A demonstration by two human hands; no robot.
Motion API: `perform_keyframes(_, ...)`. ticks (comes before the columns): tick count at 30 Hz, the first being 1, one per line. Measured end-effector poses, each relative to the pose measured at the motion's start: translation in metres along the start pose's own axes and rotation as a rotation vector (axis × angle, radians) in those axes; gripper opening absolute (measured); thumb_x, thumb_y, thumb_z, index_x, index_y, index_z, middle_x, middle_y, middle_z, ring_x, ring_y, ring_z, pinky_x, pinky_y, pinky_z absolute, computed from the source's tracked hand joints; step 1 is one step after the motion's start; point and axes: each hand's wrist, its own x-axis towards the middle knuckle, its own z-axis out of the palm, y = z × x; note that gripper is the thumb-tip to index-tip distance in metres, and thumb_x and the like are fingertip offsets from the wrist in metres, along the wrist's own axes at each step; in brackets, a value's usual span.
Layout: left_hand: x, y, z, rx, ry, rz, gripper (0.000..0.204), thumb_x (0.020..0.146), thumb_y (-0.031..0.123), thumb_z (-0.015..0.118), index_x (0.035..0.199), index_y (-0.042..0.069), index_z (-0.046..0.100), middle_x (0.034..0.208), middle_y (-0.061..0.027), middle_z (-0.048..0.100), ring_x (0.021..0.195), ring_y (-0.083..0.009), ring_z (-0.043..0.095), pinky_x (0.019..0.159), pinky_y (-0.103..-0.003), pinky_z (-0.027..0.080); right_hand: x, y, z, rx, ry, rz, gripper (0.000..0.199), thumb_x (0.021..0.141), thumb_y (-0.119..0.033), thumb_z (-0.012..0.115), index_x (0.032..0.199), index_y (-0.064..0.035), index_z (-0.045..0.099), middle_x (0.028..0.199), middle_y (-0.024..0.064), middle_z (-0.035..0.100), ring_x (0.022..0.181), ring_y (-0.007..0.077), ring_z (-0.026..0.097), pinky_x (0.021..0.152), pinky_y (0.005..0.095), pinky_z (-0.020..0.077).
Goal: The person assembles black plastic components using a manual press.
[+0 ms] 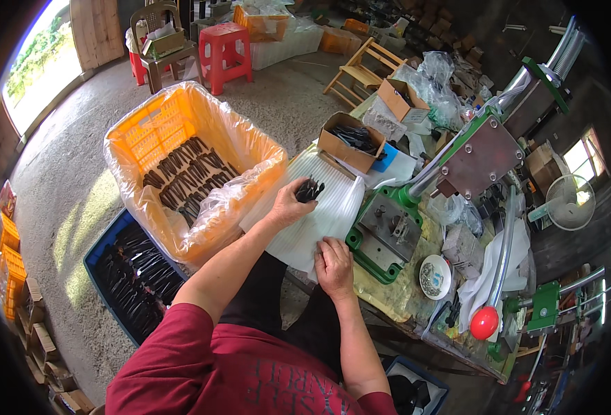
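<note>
The left hand (288, 206) grips a bunch of black metal parts (310, 189) above the white foam sheet (333, 207); the right hand (333, 263) lies flat and released on the sheet.

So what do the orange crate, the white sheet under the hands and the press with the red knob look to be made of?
Orange crate: moulded plastic by its lattice walls, lined with a clear, glossy, crinkled film bag.
White sheet: likely ribbed foam or soft plastic, matte, with fine parallel ridges.
Press: green-painted metal with a bare grey plate; its red knob looks like glossy plastic.
</note>
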Motion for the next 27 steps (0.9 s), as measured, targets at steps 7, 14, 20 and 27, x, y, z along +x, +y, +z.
perform_keyframes(7,0.003,-0.005,-0.001,0.129,-0.045,-0.023,0.028,0.065,0.012,0.060,0.088,-0.001,0.050,0.067,-0.0068,0.052,0.064,-0.0121,0.049,0.062,-0.027,0.042,0.001,0.000,-0.001,-0.006,0.001,-0.001,0.021,0.072,-0.016,0.054,0.089,-0.0034,0.055,0.095,0.0095,0.055,0.093,0.0260,0.049,0.076,0.0351,0.0381)
perform_keyframes(14,0.013,-0.014,0.003,-0.179,0.089,-0.067,0.014,0.069,0.006,0.056,0.080,0.003,0.047,0.066,-0.0009,0.048,0.058,-0.0089,0.050,0.053,-0.023,0.043,0.000,0.001,0.001,0.002,0.000,-0.010,0.022,0.072,-0.016,0.055,0.089,-0.0033,0.056,0.095,0.0094,0.055,0.093,0.0256,0.049,0.076,0.0349,0.0382)
perform_keyframes(20,0.023,0.004,-0.003,-0.480,0.274,-0.174,0.011,0.068,0.005,0.052,0.078,0.002,0.047,0.064,-0.0033,0.048,0.053,-0.0131,0.052,0.051,-0.024,0.042,0.000,0.001,0.000,-0.005,0.001,0.000,0.021,0.072,-0.016,0.054,0.088,-0.0028,0.056,0.095,0.0095,0.055,0.093,0.0259,0.050,0.076,0.0349,0.0384)
perform_keyframes(27,0.030,0.008,-0.014,-0.658,0.340,-0.196,0.010,0.067,0.005,0.053,0.074,0.004,0.045,0.059,-0.0060,0.051,0.051,-0.0157,0.053,0.045,-0.027,0.044,0.000,0.001,-0.001,0.007,0.009,-0.006,0.021,0.072,-0.015,0.054,0.088,-0.0029,0.057,0.095,0.0098,0.055,0.092,0.0265,0.050,0.076,0.0352,0.0384)
